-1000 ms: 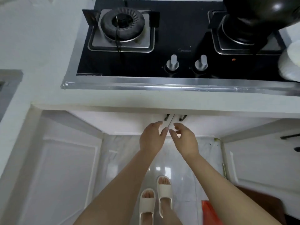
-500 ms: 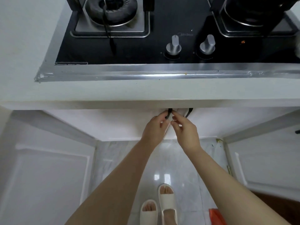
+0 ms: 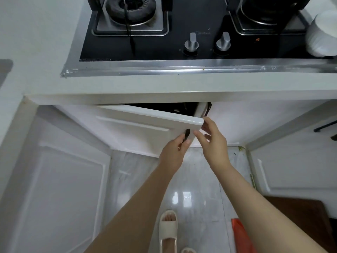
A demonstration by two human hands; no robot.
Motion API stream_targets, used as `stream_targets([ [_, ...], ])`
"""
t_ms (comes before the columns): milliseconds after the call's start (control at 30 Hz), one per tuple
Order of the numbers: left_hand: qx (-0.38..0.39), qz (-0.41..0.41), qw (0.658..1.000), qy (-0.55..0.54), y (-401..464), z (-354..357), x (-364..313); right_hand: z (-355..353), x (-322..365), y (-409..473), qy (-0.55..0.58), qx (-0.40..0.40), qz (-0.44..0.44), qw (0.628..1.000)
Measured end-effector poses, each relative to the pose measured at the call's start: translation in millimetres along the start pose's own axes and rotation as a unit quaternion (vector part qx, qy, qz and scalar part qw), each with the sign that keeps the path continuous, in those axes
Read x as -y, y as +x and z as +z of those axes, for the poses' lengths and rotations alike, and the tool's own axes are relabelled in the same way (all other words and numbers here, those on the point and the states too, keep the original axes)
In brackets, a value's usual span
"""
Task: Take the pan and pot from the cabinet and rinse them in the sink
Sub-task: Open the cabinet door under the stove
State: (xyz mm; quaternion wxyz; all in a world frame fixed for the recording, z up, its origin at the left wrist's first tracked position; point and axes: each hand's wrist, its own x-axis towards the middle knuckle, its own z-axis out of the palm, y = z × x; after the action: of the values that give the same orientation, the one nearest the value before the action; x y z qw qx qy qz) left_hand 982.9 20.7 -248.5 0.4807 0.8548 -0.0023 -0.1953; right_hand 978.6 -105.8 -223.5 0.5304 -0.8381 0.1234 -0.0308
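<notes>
- Now the left hand grips the black handle of the left cabinet door, fingers curled round it from below.
- The right hand is open, fingers loosely spread, its fingertips touching the free edge of that door just beside the handle.
- Half a second ago both hands pinched the two handles at the seam of the closed doors; since then the left door has swung out toward the person, hinged on its left side, and a dark wedge of cabinet interior shows behind its top edge.
- The right cabinet door is only slightly ajar, its own black handle visible by the gap, and the right hand has let go of it.
- The open door's long top edge runs from upper left down to lower right, its free corner pointing at the right hand.
- Pan and pot are not visible in the gap; the inside is too dark to tell.
- Above, the white tabletop carries a black gas hob with two silver knobs.
- Below, a pale slipper stands on the glossy floor.
</notes>
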Motion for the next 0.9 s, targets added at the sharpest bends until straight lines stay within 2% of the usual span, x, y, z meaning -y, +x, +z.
stream_targets([
  [133,-0.034,-0.037,0.997,-0.057,-36,9,3,-2,-3,-28,-0.008,0.012,-0.005,1.000],
  [200,-0.099,-0.046,0.992,-0.061,-58,12,6,-3,-3,-47,-0.008,0.024,-0.008,1.000],
  [300,-0.189,-0.024,0.982,-0.001,-85,6,3,-4,-1,-76,0.005,0.045,-0.005,0.999],
  [367,-0.211,0.007,0.976,0.044,-101,-3,-3,-4,0,-96,0.011,0.056,-0.001,0.998],
  [467,-0.196,0.019,0.975,0.100,-123,-11,-7,0,4,-123,0.025,0.061,0.009,0.998],
  [567,-0.168,0.003,0.981,0.095,-143,-18,0,5,12,-145,0.031,0.069,0.012,0.997],
  [700,-0.184,0.006,0.970,0.162,-169,-34,18,18,20,-171,0.029,0.081,0.007,0.996],
  [900,-0.162,0.009,0.956,0.244,-213,-73,48,49,38,-222,0.059,0.121,-0.001,0.991],
])
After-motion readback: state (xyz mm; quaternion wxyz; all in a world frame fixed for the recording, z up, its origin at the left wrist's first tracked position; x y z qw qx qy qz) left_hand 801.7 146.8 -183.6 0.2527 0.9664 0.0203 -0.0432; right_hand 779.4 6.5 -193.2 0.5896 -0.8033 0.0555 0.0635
